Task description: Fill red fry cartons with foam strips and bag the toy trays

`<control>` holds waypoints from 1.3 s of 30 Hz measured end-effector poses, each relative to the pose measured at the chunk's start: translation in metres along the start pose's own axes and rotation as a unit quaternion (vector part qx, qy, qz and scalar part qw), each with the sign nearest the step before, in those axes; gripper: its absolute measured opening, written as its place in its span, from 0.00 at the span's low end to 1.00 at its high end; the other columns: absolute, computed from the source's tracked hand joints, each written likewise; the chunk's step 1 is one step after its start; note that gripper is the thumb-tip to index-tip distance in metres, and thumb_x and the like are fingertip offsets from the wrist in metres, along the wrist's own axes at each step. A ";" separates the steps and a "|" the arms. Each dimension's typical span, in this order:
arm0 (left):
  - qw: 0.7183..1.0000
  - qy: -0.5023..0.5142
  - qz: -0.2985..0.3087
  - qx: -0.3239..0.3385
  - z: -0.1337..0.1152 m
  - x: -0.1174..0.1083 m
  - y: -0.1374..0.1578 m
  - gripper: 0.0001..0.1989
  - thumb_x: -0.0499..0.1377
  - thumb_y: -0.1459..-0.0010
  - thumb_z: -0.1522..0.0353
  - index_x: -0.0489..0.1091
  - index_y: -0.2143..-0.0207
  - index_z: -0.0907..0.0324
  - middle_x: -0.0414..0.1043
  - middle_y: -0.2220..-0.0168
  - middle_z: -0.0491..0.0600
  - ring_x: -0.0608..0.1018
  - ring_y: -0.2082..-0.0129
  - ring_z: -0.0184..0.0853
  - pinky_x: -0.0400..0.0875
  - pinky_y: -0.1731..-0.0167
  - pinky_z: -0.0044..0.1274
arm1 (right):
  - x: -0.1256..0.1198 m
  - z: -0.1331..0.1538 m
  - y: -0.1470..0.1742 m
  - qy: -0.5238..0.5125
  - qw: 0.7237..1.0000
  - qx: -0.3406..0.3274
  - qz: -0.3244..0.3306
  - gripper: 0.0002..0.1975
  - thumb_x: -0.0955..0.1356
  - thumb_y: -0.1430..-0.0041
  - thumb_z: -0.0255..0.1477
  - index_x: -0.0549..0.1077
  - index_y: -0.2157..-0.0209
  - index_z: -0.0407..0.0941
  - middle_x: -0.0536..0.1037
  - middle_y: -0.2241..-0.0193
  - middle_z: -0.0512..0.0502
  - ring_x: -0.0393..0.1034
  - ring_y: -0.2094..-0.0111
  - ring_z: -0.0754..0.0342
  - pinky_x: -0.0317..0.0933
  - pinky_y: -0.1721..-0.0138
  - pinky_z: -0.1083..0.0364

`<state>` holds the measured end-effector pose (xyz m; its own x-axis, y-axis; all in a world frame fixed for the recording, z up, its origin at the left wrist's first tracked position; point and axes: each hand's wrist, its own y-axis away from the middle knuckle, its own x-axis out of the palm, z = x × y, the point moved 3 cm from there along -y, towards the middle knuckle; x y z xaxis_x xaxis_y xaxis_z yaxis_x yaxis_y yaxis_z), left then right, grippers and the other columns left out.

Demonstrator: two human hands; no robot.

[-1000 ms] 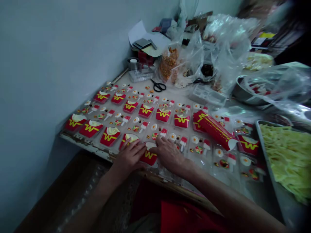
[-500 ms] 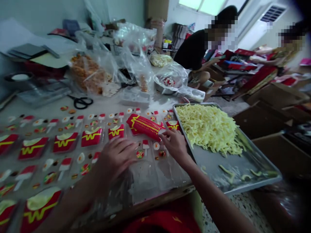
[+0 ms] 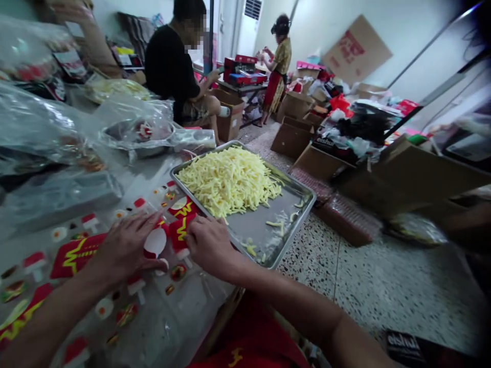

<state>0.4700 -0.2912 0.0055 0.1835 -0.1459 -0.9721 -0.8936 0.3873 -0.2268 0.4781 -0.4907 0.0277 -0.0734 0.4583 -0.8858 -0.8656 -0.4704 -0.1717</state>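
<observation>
My left hand (image 3: 126, 250) is wrapped over a long stack of nested red fry cartons (image 3: 79, 255) with yellow zigzag marks. The stack's white-and-red open end (image 3: 155, 241) shows between thumb and fingers. My right hand (image 3: 215, 249) is curled closed, its fingertips at the edge of a single small red fry carton (image 3: 179, 231). Another red carton (image 3: 187, 207) lies just behind it, by the tray. Right of that, a metal tray (image 3: 268, 258) carries a heap of pale yellow fry-shaped strips (image 3: 230, 179). Small food-shaped pieces, such as a burger-like one (image 3: 178, 272), lie around my hands.
Clear plastic bags (image 3: 38, 122) and a bagged metal bowl (image 3: 134, 135) crowd the table's back left. A seated person (image 3: 172, 66) and a standing person (image 3: 282, 56) are farther off. Cardboard boxes (image 3: 414, 174) fill the right side above the speckled floor (image 3: 307, 271).
The view has swung right. My left hand has moved onto the carton stack, which the right hand held before. My right hand is now at a single carton beside the tray.
</observation>
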 end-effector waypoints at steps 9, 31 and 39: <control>0.993 0.110 -0.027 -0.023 -0.145 0.014 -0.058 0.36 0.64 0.46 0.62 0.56 0.38 0.61 0.72 0.46 0.60 0.77 0.48 0.50 0.74 0.52 0.38 | -0.093 -0.136 0.046 -0.080 0.996 0.035 0.011 0.14 0.66 0.33 0.37 0.80 0.66 0.46 0.79 0.72 0.50 0.68 0.72 0.57 0.55 0.69 0.57; 0.984 0.161 0.049 0.056 -0.199 0.042 -0.140 0.48 0.68 0.50 0.65 0.47 0.32 0.54 0.71 0.44 0.56 0.77 0.50 0.48 0.72 0.51 0.35 | -0.140 -0.334 0.011 0.172 0.952 0.251 0.042 0.12 0.69 0.38 0.38 0.84 0.63 0.48 0.82 0.65 0.45 0.74 0.63 0.52 0.57 0.66 0.56; 0.976 0.192 0.092 0.043 -0.204 0.046 -0.156 0.48 0.69 0.51 0.66 0.48 0.32 0.55 0.70 0.45 0.55 0.76 0.48 0.46 0.71 0.49 0.34 | -0.165 -0.367 0.026 0.045 0.968 0.245 -0.017 0.09 0.72 0.41 0.35 0.84 0.64 0.46 0.83 0.69 0.47 0.73 0.70 0.55 0.59 0.67 0.57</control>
<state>0.5338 -0.5439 0.0084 -0.1574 -0.3904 -0.9071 -0.8565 0.5111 -0.0713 0.6497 -0.8556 0.0107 -0.0167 0.3893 -0.9210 -0.9995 -0.0325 0.0043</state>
